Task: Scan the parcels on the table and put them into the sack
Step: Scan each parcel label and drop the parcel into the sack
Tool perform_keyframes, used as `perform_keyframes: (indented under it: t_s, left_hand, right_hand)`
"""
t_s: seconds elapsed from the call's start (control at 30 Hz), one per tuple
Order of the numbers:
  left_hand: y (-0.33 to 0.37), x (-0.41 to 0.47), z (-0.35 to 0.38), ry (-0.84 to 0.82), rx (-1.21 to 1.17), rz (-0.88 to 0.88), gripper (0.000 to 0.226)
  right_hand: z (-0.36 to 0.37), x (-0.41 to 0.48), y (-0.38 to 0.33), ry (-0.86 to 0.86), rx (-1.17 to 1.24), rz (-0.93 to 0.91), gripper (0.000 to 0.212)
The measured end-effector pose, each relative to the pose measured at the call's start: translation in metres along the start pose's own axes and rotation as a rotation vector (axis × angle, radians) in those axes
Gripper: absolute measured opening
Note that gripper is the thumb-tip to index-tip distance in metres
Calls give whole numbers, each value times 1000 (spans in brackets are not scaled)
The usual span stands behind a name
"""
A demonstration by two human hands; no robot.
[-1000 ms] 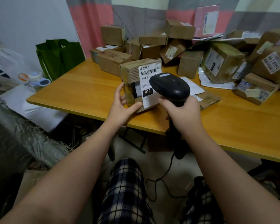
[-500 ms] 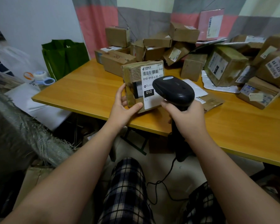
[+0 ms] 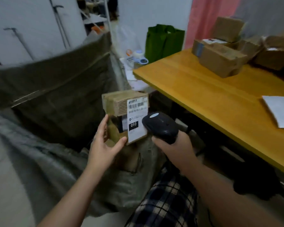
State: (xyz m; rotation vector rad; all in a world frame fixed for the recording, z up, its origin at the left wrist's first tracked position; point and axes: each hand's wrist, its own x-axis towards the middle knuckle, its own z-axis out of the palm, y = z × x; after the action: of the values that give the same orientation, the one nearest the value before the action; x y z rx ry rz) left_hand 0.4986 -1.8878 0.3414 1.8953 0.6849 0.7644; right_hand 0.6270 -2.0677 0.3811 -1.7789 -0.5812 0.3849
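Note:
My left hand [image 3: 103, 145] grips a small brown cardboard parcel [image 3: 118, 104] from below, thumb on its front; the white barcode label with "010" faces me. The parcel hangs in the air off the table, over the open mouth of a grey-green woven sack [image 3: 56, 89] at the left. My right hand [image 3: 174, 148] holds a black handheld barcode scanner [image 3: 161, 126] just right of the label, its head close to the parcel. Other brown parcels [image 3: 220, 61] lie piled at the far right of the yellow wooden table [image 3: 203, 89].
A white sheet [image 3: 280, 110] lies on the table's right side. A green bag [image 3: 164, 40] stands beyond the table's left end beside a tape dispenser [image 3: 139, 57]. A white rack stands behind the sack. My checked trousers show at the bottom.
My view and both hands have swung left, off the table. The parcel has moved from above the table edge to over the sack, with the scanner still beside it.

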Motion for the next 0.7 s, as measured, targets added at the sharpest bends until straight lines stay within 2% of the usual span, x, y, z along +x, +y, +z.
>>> perform_keyframes:
  t_s: [0.07, 0.17, 0.33, 0.47, 0.63, 0.7]
  left_hand:
    - [-26, 0, -27, 76, 130, -84, 88]
    - [-54, 10, -58, 116, 325, -173, 87]
    - [-75, 44, -74, 66, 574, -222, 83]
    - [-75, 98, -54, -56, 656, -235, 82]
    - [-73, 162, -2, -131, 596, -190, 84]
    - [-81, 169, 15, -179, 587, -226, 89]
  right_hand:
    - [25, 8, 3, -96, -59, 6, 22]
    - [55, 27, 7, -161, -174, -41, 19]
    - [87, 59, 25, -243, -226, -13, 21]
    - [89, 82, 39, -170, -310, 49, 22]
    - [67, 95, 39, -45, -315, 38, 24]
    - [59, 98, 41, -26, -306, 20, 24]
